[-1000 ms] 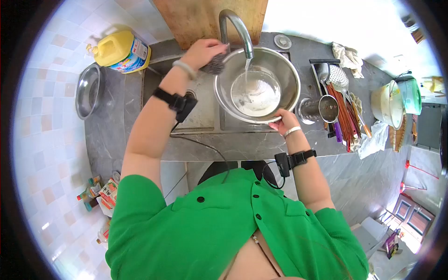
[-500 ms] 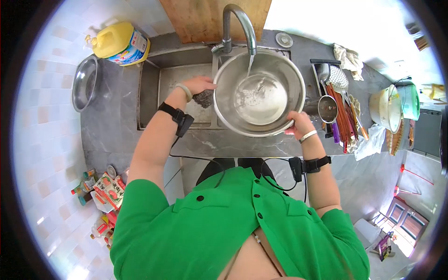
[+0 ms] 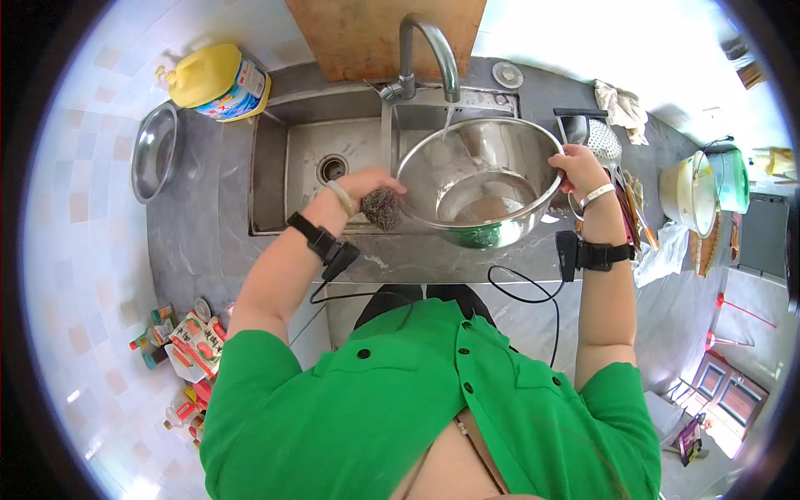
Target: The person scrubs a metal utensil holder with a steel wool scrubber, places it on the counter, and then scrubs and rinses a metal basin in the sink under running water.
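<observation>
My left hand (image 3: pixel 372 185) holds a dark steel wool scrubber (image 3: pixel 381 208) in its palm, its fingers touching the left rim of a large metal basin (image 3: pixel 487 171). My right hand (image 3: pixel 579 169) grips the basin's right rim. The basin is tilted, with its near side over the counter's front part and some water inside. From the faucet (image 3: pixel 429 46) a thin stream runs down at the basin's far rim. To the left, the sink (image 3: pixel 312 137) shows its drain.
A yellow jug (image 3: pixel 218 82) and an oval metal bowl (image 3: pixel 155 153) stand at the left. A wooden board (image 3: pixel 383 37) leans behind the faucet. Utensils, a white cloth (image 3: pixel 621 111), a plastic bag (image 3: pixel 662 254) and a tub (image 3: pixel 690 193) lie at the right.
The basin has moved right and toward me and is now tilted. My right hand has shifted up along the rim to the right. My left hand has come nearer with the scrubber.
</observation>
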A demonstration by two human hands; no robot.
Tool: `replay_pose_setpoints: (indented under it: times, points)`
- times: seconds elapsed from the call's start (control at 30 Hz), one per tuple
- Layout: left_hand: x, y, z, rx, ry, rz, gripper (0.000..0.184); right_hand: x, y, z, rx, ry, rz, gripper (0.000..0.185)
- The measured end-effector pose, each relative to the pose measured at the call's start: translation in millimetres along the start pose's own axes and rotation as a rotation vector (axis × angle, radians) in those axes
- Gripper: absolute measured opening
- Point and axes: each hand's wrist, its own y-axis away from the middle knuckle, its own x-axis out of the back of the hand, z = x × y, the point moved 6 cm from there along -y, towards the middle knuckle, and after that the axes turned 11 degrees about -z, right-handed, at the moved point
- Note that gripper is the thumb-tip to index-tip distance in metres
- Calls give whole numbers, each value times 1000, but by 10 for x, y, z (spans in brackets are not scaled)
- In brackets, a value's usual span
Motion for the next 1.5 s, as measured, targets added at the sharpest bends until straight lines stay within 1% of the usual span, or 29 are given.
replay_pose_setpoints:
  times: [0.07, 0.17, 0.2, 0.23, 0.3, 0.33, 0.37, 0.43, 0.53, 0.63, 0.67, 0.7, 0.77, 0.83, 0.87, 0.9, 0.93, 0.97, 1.0, 1.03, 1.07, 1.13, 1.17, 1.2, 1.3, 1.33, 1.43, 1.47, 1.5]
  points:
    - [-14, 105, -19, -33, 56, 4, 9, -6, -41, 94, -5, -39, -31, 19]
    - [-19, 344, 117, -132, 136, 103, 15, -139, -196, 440, -26, -196, -99, 18]
    - [-88, 489, 265, -179, 109, 142, 21, -210, -233, 519, -66, -165, -188, 19]
    - [-132, 581, 381, -214, 72, 152, 21, -336, -312, 664, -85, -235, -195, 22]
    - [-209, 725, 563, -282, -2, 172, 23, -637, -521, 987, -130, -372, -308, 26]
    - [-258, 794, 645, -319, -94, 220, 27, -814, -514, 941, -132, -446, -340, 29]
    - [-285, 854, 712, -371, -285, 281, 27, -1046, -517, 903, -136, -520, -372, 32]
    - [-370, 948, 809, -462, -674, 401, 28, -1470, -760, 923, -126, -552, -363, 41]
    - [-329, 965, 737, -458, -738, 410, 30, -1643, -1131, 996, -90, -516, -320, 47]
    - [-114, 939, 597, -435, -829, 500, 32, -1495, -1297, 956, -12, -410, -173, 39]
    - [0, 903, 531, -423, -857, 542, 32, -1390, -1318, 952, -9, -392, -93, 42]
    - [214, 811, 404, -426, -858, 587, 33, -1254, -1246, 844, 47, -329, -16, 40]
    - [654, 586, 148, -436, -855, 679, 36, -1055, -1385, 901, 226, -288, 17, 42]
    - [828, 361, 22, -450, -742, 682, 37, -881, -1126, 646, 319, -248, 50, 40]
    - [1037, 128, -85, -440, -716, 677, 37, -778, -1136, 623, 414, -193, 83, 35]
    - [1144, -8, -178, -428, -688, 671, 38, -703, -1051, 567, 450, -111, 139, 32]
    - [898, 13, -63, -396, -615, 679, 39, -614, -892, 428, 488, -28, 196, 30]
    - [943, -163, -118, -414, -552, 642, 38, -526, -735, 268, 528, 56, 253, 27]
    - [1070, -422, -219, -433, -490, 606, 38, -509, -595, 118, 579, -69, 191, 21]
    - [952, -486, -145, -451, -429, 569, 37, -477, -530, 6, 653, -125, 166, 20]
    - [843, -552, -147, -345, -380, 511, 33, -416, -459, -68, 644, -90, 164, 20]
    - [664, -634, -142, -243, -279, 402, 30, -323, -303, -262, 638, -20, 154, 17]
    - [592, -660, -148, -188, -233, 344, 28, -261, -262, -284, 600, -18, 192, 16]
    - [529, -619, -118, -80, -297, 354, 23, -206, -221, -285, 511, -43, 182, 16]
    - [447, -483, -131, -150, 58, 124, 20, 80, -322, 69, 213, -186, 75, 15]
    - [329, -318, 7, -187, 90, 141, 16, 85, -358, 216, 108, -248, 23, 15]
    - [422, -136, 333, -313, -111, 220, 17, -302, -346, 657, -27, -701, 30, 17]
    - [481, -154, 389, -313, -109, 176, 21, -482, -345, 801, -110, -791, -9, 19]
    - [535, -163, 491, -380, -190, 183, 21, -643, -380, 965, -193, -880, -47, 20]
